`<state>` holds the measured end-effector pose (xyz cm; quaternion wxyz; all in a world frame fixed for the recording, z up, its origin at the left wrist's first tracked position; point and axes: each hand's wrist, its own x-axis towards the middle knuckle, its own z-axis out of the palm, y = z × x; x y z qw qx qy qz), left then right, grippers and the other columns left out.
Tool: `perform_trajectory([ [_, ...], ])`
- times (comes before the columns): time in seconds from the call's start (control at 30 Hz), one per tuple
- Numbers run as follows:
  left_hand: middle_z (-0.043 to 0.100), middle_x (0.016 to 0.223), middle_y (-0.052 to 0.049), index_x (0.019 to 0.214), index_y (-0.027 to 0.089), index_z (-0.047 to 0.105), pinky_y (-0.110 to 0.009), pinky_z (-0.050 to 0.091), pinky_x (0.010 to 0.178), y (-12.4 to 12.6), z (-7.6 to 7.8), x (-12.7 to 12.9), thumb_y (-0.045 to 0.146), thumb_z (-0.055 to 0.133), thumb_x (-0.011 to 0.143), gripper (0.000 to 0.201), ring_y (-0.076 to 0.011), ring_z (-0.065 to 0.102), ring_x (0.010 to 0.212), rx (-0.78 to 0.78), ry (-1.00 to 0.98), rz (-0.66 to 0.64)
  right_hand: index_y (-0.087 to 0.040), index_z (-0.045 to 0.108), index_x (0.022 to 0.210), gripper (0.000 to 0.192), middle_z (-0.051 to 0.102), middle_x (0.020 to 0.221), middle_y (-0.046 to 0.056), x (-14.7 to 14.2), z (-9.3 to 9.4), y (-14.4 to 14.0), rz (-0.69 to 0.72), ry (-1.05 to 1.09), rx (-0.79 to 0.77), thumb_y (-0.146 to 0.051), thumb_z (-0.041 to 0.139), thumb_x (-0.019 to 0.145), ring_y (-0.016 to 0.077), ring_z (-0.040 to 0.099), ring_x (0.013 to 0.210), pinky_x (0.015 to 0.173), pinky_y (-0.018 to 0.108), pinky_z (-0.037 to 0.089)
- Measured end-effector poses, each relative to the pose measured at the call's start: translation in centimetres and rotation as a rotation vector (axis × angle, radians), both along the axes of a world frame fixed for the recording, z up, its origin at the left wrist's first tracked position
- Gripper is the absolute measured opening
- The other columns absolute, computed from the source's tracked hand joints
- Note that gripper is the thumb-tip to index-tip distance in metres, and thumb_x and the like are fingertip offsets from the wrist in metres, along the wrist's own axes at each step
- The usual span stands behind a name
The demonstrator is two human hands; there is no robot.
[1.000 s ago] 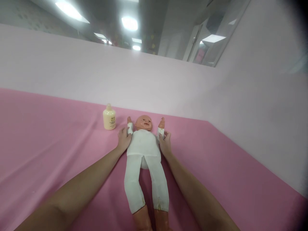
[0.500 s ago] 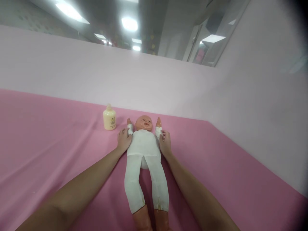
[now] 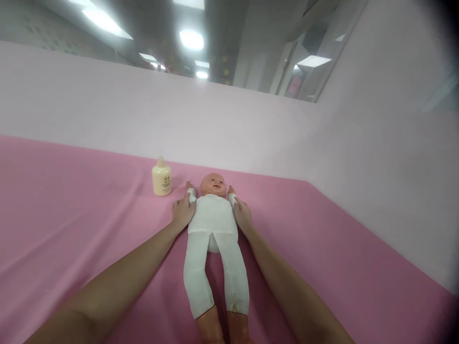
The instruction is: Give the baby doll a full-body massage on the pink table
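A baby doll (image 3: 213,215) with a white cloth body lies on its back, its head away from me and both arms raised beside the head. My left hand (image 3: 183,212) is closed around the doll's arm on the left, at the white sleeve. On the other side, my right hand (image 3: 243,215) grips the opposite arm, fingers over the sleeve. Parts of both doll arms are hidden under my fingers. The doll's feet reach the bottom edge of the view.
A cream-coloured pump-type bottle (image 3: 161,179) stands left of the doll's head. Pink cloth (image 3: 118,205) with a few creases covers the surface. Behind it rises a pale wall (image 3: 229,129), with glass above reflecting ceiling lights; another wall (image 3: 387,167) closes the right side.
The doll's arm on the right has tilted inward and down, closer to its head, with my right hand. The left arm has shifted slightly outward. The bottle stands where it was.
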<state>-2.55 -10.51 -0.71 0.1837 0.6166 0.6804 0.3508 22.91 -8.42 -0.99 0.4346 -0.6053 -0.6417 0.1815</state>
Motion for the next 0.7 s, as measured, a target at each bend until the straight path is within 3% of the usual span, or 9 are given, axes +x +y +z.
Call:
perform_trajectory([
  [0.17, 0.062, 0.132, -0.018, 0.147, 0.016, 0.039, -0.056, 0.029, 0.109, 0.2, 0.1, -0.2, 0.036, 0.043, 0.089, 0.061, -0.0407, 0.049, 0.13, 0.014, -0.101, 0.01, -0.024, 0.06, 0.133, 0.049, 0.058, 0.141, 0.006, 0.3, 0.0, 0.1, 0.065, 0.209, -0.047, -0.033, 0.045, 0.087, 0.025, 0.051, 0.132, 0.113, 0.043, 0.037],
  [0.43, 0.047, 0.15, -0.009, 0.152, 0.028, 0.024, -0.044, 0.039, 0.11, 1.0, -1.3, -0.1, 0.022, 0.057, 0.082, 0.078, -0.0269, 0.049, 0.133, 0.233, -0.79, -0.09, -0.024, 0.065, 0.119, 0.049, 0.063, 0.135, 0.004, 0.6, -0.7, 0.9, 0.136, 0.72, -0.03, -0.025, 0.063, 0.07, 0.025, 0.055, 0.128, 0.112, 0.043, 0.041],
  [0.57, 0.061, 0.131, -0.009, 0.15, 0.027, 0.026, -0.041, 0.049, 0.098, 1.2, -1.6, -0.1, 0.015, 0.061, 0.072, 0.086, -0.0245, 0.062, 0.114, 0.216, -1.028, -0.104, -0.026, 0.067, 0.108, 0.045, 0.066, 0.13, 0.001, 0.6, -0.8, 1.4, 0.176, 0.918, -0.054, -0.019, 0.068, 0.063, 0.0237, 0.057, 0.126, 0.112, 0.041, 0.042],
  [0.63, 0.067, 0.117, -0.008, 0.143, 0.025, 0.037, -0.038, 0.053, 0.088, 1.5, -1.8, -0.3, 0.012, 0.062, 0.065, 0.083, -0.0232, 0.066, 0.1, 0.217, -1.142, -0.079, -0.027, 0.067, 0.103, 0.046, 0.069, 0.122, 0.0, 0.6, -0.7, 1.5, 0.209, 1.008, -0.092, -0.013, 0.068, 0.059, 0.0231, 0.061, 0.12, 0.109, 0.04, 0.045],
  [0.7, 0.069, 0.102, -0.006, 0.129, 0.021, 0.051, -0.036, 0.054, 0.081, 2.0, -2.0, -0.5, 0.015, 0.063, 0.063, 0.067, -0.0218, 0.067, 0.09, 0.233, -1.224, -0.035, -0.027, 0.066, 0.1, 0.049, 0.072, 0.114, 0.0, 0.7, -0.6, 1.7, 0.224, 1.075, -0.14, -0.007, 0.067, 0.055, 0.0225, 0.066, 0.111, 0.103, 0.04, 0.05],
])
